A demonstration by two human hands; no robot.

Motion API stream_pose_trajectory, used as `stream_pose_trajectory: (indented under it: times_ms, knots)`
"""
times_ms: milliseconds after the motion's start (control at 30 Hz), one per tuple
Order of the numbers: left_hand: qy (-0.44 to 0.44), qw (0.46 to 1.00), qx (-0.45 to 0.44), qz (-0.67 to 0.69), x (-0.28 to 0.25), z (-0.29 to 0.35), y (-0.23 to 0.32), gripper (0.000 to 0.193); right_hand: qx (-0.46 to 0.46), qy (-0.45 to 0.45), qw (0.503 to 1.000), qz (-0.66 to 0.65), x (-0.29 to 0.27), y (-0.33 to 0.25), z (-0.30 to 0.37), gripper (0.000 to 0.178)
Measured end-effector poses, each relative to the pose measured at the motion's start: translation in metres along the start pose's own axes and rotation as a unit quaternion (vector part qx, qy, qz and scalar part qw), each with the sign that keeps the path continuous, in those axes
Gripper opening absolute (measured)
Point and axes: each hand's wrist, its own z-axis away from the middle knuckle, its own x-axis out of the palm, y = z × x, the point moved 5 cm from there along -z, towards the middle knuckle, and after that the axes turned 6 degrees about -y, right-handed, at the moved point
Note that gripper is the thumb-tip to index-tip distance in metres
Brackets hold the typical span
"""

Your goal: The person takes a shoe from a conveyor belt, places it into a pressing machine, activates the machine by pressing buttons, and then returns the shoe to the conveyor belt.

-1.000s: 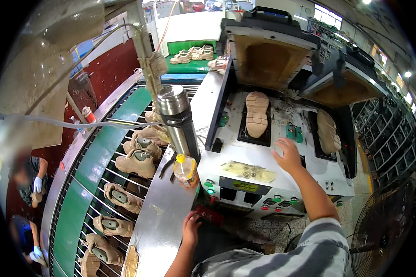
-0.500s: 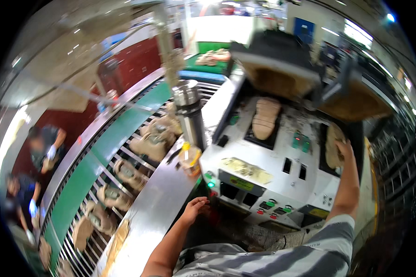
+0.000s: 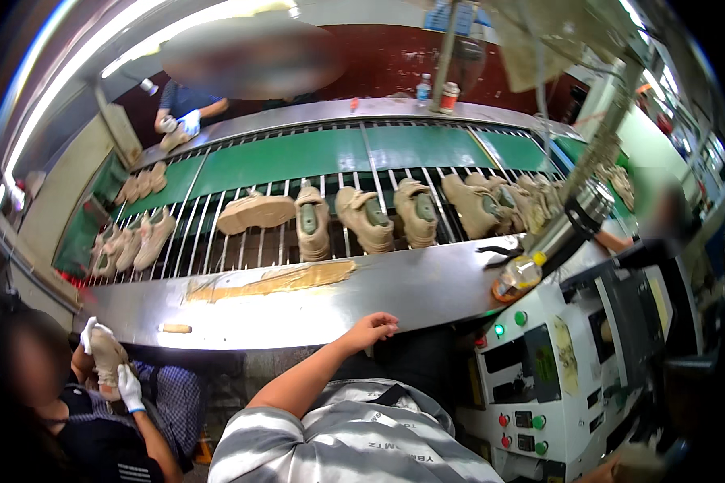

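My left hand (image 3: 370,330) hangs just off the front edge of the metal table (image 3: 427,278); its fingers are loosely bent and it holds nothing. At the lower right rim, my right hand (image 3: 606,472) is closed on a beige shoe (image 3: 641,464), dim and partly cut off by the picture's dark border. Beyond the table, several beige sneakers rest on the roller conveyor. One sneaker (image 3: 256,212) lies on its side, and another sneaker (image 3: 416,213) stands upright nearest above my left hand.
On my right stands a white machine (image 3: 503,310) with coloured buttons. A steel flask (image 3: 576,213) and a bottle of yellow liquid (image 3: 519,278) occupy the table's right end. A gloved co-worker (image 3: 109,427) at lower left handles a shoe; another worker (image 3: 187,109) stands across the green belt (image 3: 290,167).
My view has swung left from the machine to the conveyor. My right hand has left the machine's shoe bed with a shoe. My left hand stays empty by the table edge.
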Motion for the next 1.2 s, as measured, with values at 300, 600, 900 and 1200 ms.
stream_pose_trajectory:
  times_ms: [300, 600, 900, 1200]
  knots:
    - [-0.217, 0.974, 0.062, -0.009, 0.065, 0.018, 0.017, 0.04, 0.215, -0.229, 0.841, -0.441, -0.038, -0.185, 0.152, 0.069]
    - [-0.101, 0.954, 0.252, 0.124, 0.069, 0.105, 0.15, 0.098, 0.212, -0.774, 0.114, -0.586, -0.07, -0.481, 0.378, 0.072]
    - [0.495, 0.835, 0.237, -0.03, -0.102, 0.217, 0.062, 0.068, -0.452, -0.757, 0.195, -0.431, -0.218, -0.662, 0.497, 0.073]
    - [0.394, 0.844, 0.138, -0.338, -0.138, 0.218, 0.01, 0.095, -0.395, -0.701, 0.286, -0.52, -0.234, -0.653, 0.609, 0.107]
